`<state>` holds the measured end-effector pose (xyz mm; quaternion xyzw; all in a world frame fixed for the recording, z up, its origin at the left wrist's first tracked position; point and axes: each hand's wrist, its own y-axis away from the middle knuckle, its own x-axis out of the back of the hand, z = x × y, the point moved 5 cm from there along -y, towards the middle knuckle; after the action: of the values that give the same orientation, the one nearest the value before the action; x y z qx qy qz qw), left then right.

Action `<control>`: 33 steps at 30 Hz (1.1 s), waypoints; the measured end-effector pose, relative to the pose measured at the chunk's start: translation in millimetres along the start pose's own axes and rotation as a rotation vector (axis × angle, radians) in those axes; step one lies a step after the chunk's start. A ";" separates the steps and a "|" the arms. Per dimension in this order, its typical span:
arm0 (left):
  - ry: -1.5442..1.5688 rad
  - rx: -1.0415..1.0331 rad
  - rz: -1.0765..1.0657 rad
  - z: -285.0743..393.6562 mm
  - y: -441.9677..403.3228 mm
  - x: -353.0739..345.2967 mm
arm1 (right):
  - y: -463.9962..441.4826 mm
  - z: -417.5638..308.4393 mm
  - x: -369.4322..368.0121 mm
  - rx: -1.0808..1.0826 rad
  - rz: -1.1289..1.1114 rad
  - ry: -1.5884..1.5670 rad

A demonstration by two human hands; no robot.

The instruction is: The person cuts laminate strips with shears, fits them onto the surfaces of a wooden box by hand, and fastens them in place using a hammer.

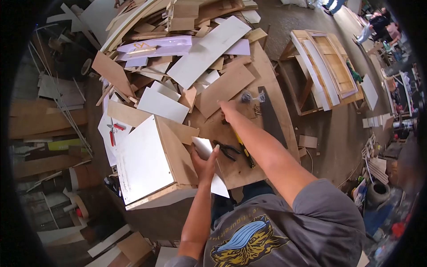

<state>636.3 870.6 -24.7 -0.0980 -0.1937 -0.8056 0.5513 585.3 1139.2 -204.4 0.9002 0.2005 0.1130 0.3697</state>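
My left hand [204, 167] is closed on a narrow white board [219, 184], held upright beside a white-topped wooden box [144, 164]. With the arm stretched forward, my right hand [227, 111] is at the edge of a brown board [227, 89]; its fingers are partly hidden, and I cannot tell whether they grip it. Black-handled pliers [227, 150] lie on the wooden table [249, 171] between my arms. A yellow and black tool [243, 149] lies partly under my right forearm. Red-handled pliers [114, 131] rest on a white sheet behind the box.
A heap of offcuts, with a long white board [209, 51] on top, covers the table's far side. A dark strip [272, 115] and small plastic bags [252, 96] lie to the right. A wooden frame stack [324, 71] stands on the floor; people are at the far right.
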 end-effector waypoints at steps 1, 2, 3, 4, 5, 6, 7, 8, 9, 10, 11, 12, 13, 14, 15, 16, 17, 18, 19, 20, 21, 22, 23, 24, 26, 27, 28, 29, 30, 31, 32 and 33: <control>0.034 0.004 0.008 -0.6 -2.9 -4.7 | -15.6 2.0 -0.3 -0.035 0.060 -0.106; 0.061 0.024 0.012 -1.1 -5.6 -10.6 | -30.6 3.8 -0.5 -0.064 0.123 -0.213; 0.087 0.042 0.020 -0.6 -10.8 -17.7 | -34.8 0.5 -1.3 -0.093 0.176 -0.288; 0.115 0.060 0.029 0.3 -14.4 -23.4 | -36.2 -1.0 -1.9 -0.122 0.230 -0.361; 0.078 0.065 0.034 2.5 -17.0 -27.8 | -36.4 -3.5 -2.8 -0.112 0.244 -0.364; 0.041 0.067 0.037 7.0 -21.4 -31.5 | -40.5 -2.9 -4.0 -0.102 0.258 -0.370; 0.006 0.068 0.037 12.7 -26.3 -35.6 | -45.0 -4.6 -2.9 -0.088 0.274 -0.378; 0.017 0.068 0.043 18.4 -30.2 -39.4 | -52.2 -10.3 -1.7 -0.020 0.205 -0.423; 0.028 0.069 0.046 30.8 -33.6 -42.4 | -51.0 -24.1 3.4 0.047 0.138 -0.468; 0.040 0.071 0.048 38.0 -36.8 -45.9 | -53.0 -35.6 8.7 0.114 0.072 -0.513; 0.025 0.062 0.056 36.9 -42.6 -47.7 | -57.3 -51.0 16.4 0.166 0.134 -0.466; 0.019 0.065 0.044 27.0 -51.3 -50.2 | -56.3 -61.7 21.6 0.145 0.147 -0.456; 0.014 0.066 0.030 12.5 -60.7 -52.9 | -49.4 -77.1 28.1 0.126 0.160 -0.447; 0.009 0.067 0.016 5.7 -67.0 -55.4 | -39.7 -92.7 34.3 0.108 0.175 -0.438; -0.001 0.077 0.010 9.5 -70.3 -56.5 | -26.8 -105.3 40.3 0.124 0.184 -0.417; -0.019 0.064 0.016 6.1 -74.7 -57.9 | -26.0 -109.7 42.0 0.131 0.184 -0.439; -0.037 0.052 0.021 -1.6 -79.1 -59.4 | -25.2 -113.3 43.4 0.138 0.186 -0.459; -0.055 0.041 0.027 -4.8 -82.3 -60.2 | -29.1 -113.1 44.5 0.143 0.187 -0.478; -0.064 0.052 0.023 -8.8 -84.7 -60.9 | -35.7 -114.9 42.2 0.130 0.143 -0.509; -0.072 0.062 0.017 -12.8 -87.3 -61.1 | -43.0 -119.4 38.6 0.117 0.100 -0.541; -0.081 0.072 0.011 -16.1 -88.3 -61.6 | -49.0 -120.3 35.9 0.103 0.058 -0.573; -0.095 0.071 0.016 -19.2 -88.8 -61.7 | -40.0 -129.0 33.1 0.072 0.023 -0.620; -0.108 0.069 0.023 -21.7 -89.8 -61.8 | -31.9 -141.3 28.5 0.042 -0.014 -0.667; -0.120 0.066 0.032 -22.9 -90.3 -61.3 | -19.2 -156.0 22.8 0.012 -0.054 -0.713; -0.212 0.120 0.028 -3.4 -84.3 -55.8 | -13.7 -164.2 12.6 -0.024 -0.075 -0.630; -0.260 0.147 0.029 5.7 -80.9 -52.7 | -18.9 -161.7 5.2 -0.027 -0.104 -0.620; -0.282 0.141 0.039 9.6 -78.2 -50.9 | -23.7 -158.1 -3.3 -0.033 -0.134 -0.611; -0.306 0.137 0.049 12.2 -74.7 -49.0 | -28.4 -154.2 -11.9 -0.040 -0.165 -0.580; -0.331 0.134 0.060 12.3 -71.7 -46.0 | -35.4 -147.9 -20.2 -0.048 -0.196 -0.549; -0.326 0.130 0.077 5.8 -70.7 -42.8 | -39.6 -139.6 -28.5 -0.056 -0.226 -0.517; -0.322 0.125 0.093 -5.4 -70.7 -41.0 | -41.7 -130.7 -37.2 -0.038 -0.285 -0.492; -0.316 0.119 0.109 -15.1 -70.9 -38.7 | -41.5 -121.9 -46.0 -0.018 -0.343 -0.467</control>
<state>585.9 919.6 -67.2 -0.2010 -0.3200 -0.7361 0.5616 489.8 1221.2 -151.0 0.8514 0.2584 -0.1597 0.4276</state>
